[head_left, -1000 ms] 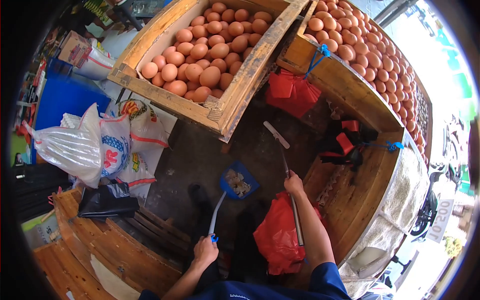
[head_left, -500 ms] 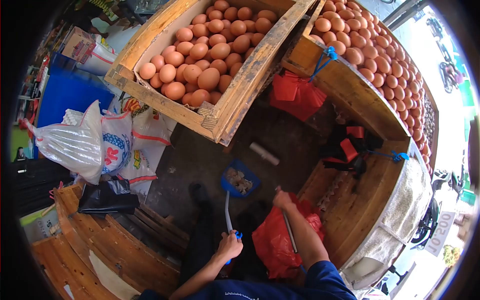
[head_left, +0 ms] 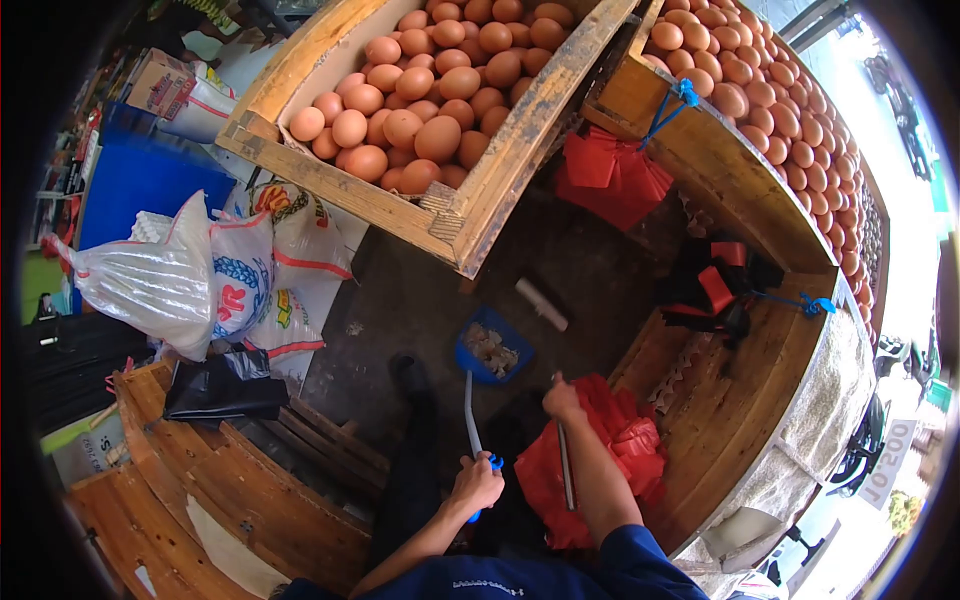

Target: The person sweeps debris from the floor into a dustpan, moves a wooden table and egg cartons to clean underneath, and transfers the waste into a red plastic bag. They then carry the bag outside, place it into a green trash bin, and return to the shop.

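My left hand [head_left: 476, 487] is closed around the blue-gripped handle of a long-handled dustpan [head_left: 470, 357]. Its blue pan rests low over the dark floor, with pale crumpled scraps [head_left: 490, 347] in it. In my right hand [head_left: 563, 400] is a slim metallic stick [head_left: 569, 468], its short end poking out past the fingers and the longer part running back along my forearm. Beneath that arm lies a red plastic bag [head_left: 625, 440], partly covered by it. A pale, narrow bar [head_left: 541, 304] shows on the floor just beyond the dustpan.
A wooden crate of brown eggs [head_left: 360, 205] juts in ahead, and a larger bin of eggs [head_left: 790, 125] stands at the right. Red bags [head_left: 612, 180] and black bags [head_left: 715, 290] hang from it. White sacks [head_left: 240, 280] are at the left, above wooden planks [head_left: 210, 460].
The whole view has shifted slightly, so most things appear further right. Both hands keep their holds on the dustpan handle and the stick.
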Demonstrator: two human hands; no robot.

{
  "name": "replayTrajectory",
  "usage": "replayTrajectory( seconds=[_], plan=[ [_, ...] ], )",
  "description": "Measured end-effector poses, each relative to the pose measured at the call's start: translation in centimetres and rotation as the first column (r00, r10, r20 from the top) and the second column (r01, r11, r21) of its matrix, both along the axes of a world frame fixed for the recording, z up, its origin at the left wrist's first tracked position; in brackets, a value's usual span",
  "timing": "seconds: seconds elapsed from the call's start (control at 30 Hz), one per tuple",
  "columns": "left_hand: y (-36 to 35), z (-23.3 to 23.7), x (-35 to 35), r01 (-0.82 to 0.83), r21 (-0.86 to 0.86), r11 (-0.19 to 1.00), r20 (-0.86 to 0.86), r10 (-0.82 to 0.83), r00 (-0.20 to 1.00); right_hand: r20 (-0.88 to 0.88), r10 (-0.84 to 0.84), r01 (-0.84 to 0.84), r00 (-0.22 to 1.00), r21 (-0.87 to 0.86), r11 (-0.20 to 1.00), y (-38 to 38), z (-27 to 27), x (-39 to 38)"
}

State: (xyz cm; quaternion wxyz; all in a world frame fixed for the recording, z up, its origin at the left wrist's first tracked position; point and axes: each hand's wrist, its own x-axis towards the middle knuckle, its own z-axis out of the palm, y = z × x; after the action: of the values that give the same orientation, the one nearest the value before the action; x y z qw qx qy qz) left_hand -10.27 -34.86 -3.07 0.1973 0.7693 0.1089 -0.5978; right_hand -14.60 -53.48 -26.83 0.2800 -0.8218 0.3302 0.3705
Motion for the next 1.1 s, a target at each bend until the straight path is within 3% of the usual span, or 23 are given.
replayTrajectory(
  seconds=[0.03,0.1,0.2,0.33,0.4,0.43,0.5,0.53,0.57,0.63,0.7,0.83,0.93,0.97,1.03,1.07,1.1],
  plan=[
    [0.2,-0.5,-0.4,0.036,-0.008,0.999,0.021,-0.035,0.999,0.005,0.002,-0.002,1.000,-0.003,1.000,0.3,1.2,-0.7],
    [0.5,-0.4,-0.7,0.080,-0.019,0.997,0.035,-0.080,0.996,-0.006,-0.028,0.029,1.000,0.190,0.981,0.5,4.5,-2.4],
    [0.3,-0.1,-0.4,0.018,-0.018,1.000,-0.004,-0.018,1.000,0.015,-0.127,0.122,0.992,0.163,0.979,-1.2,9.9,-1.3],
    [1.1,-0.6,-1.3,0.054,-0.024,0.998,0.036,-0.053,0.998,0.068,-0.172,0.170,0.983,0.036,0.985,-3.2,5.2,2.6],
    [0.5,-0.9,-0.9,0.052,-0.044,0.998,0.057,-0.049,0.997,-0.052,-0.152,0.153,0.987,0.009,0.988,-2.5,2.4,4.2],
    [0.4,-0.9,-0.8,0.039,-0.028,0.999,0.062,-0.037,0.997,-0.106,-0.139,0.148,0.985,0.075,0.986,-1.2,2.1,3.7],
    [1.0,-0.9,-1.5,0.031,-0.018,0.999,0.057,-0.029,0.998,-0.134,-0.021,0.035,0.991,0.099,0.995,1.9,1.4,-0.1],
    [1.2,-1.6,-2.0,0.059,-0.025,0.998,0.062,-0.058,0.996,-0.129,-0.014,0.044,0.992,0.228,0.973,2.3,1.7,-1.8],
    [1.2,-2.0,-2.0,0.068,-0.022,0.997,0.087,-0.066,0.994,-0.028,0.018,-0.011,0.999,0.244,0.970,2.7,2.3,-3.9],
    [1.2,-1.0,-1.5,0.018,-0.034,0.999,0.066,-0.015,0.998,0.025,-0.198,0.184,0.980,0.263,0.947,3.0,9.6,-3.4],
    [1.5,-1.6,-1.5,0.002,-0.047,0.999,0.093,0.002,0.996,0.076,-0.131,0.121,0.988,0.126,0.985,1.2,9.0,-3.9],
    [1.7,-1.7,-1.8,-0.004,-0.071,0.997,0.066,0.008,0.998,0.151,-0.226,0.226,0.962,0.021,0.974,-3.9,7.9,3.4],
    [1.0,-1.3,-1.7,0.001,-0.071,0.998,0.077,0.004,0.997,0.044,-0.226,0.228,0.973,-0.049,0.972,-2.9,1.1,3.4],
    [1.0,-0.9,-1.1,-0.009,-0.061,0.998,0.056,0.012,0.998,0.030,-0.153,0.150,0.988,0.079,0.986,-1.8,1.5,2.5],
    [1.1,-1.3,-1.3,-0.002,-0.073,0.997,0.051,0.006,0.999,0.158,0.079,-0.074,0.984,-0.038,0.997,1.1,-2.0,-3.1],
    [1.2,-2.4,-2.0,0.007,-0.091,0.996,0.033,-0.004,0.999,0.082,-0.155,0.136,0.985,0.203,0.970,1.3,0.4,-3.6],
    [1.7,-3.7,-2.7,0.121,-0.127,0.984,0.076,-0.112,0.991,-0.051,-0.361,0.349,0.931,0.413,0.841,1.4,3.9,-3.9]
  ],
)
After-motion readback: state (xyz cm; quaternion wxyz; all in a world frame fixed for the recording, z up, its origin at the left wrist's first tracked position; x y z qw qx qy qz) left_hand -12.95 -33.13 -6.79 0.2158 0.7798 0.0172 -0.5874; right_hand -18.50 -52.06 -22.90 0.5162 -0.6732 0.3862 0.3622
